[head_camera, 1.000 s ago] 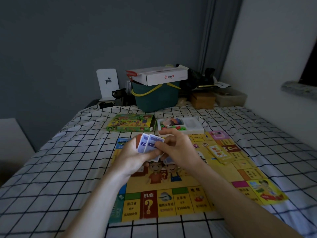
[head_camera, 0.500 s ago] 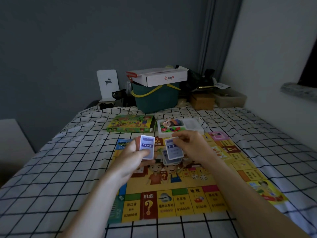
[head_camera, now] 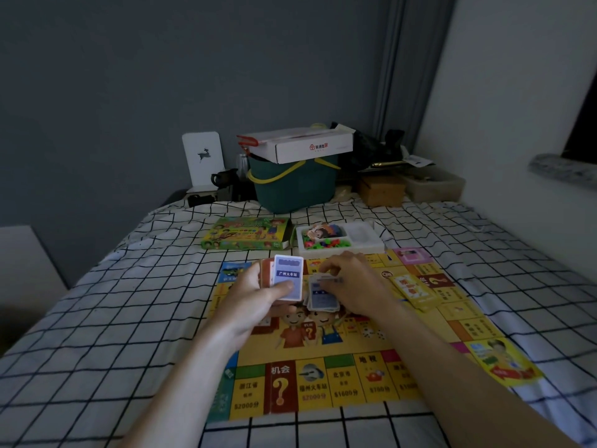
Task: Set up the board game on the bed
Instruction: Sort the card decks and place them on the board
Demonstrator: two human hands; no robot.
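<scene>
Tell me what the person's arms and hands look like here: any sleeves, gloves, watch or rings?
Both forearms are bare all the way to the bottom edge of the picture; no sleeves show. The left hand and right hand wear no gloves. No watch or bracelet shows on either wrist, and I can see no rings, though the room is dim and some fingers are hidden behind cards.

Checked bed carries game board, game box, white tray.

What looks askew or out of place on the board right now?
Only small things: the blue card pile under the right hand is fanned unevenly, and the yellow cards lie at a slant on the game board. Nothing spilled or damaged.
</scene>
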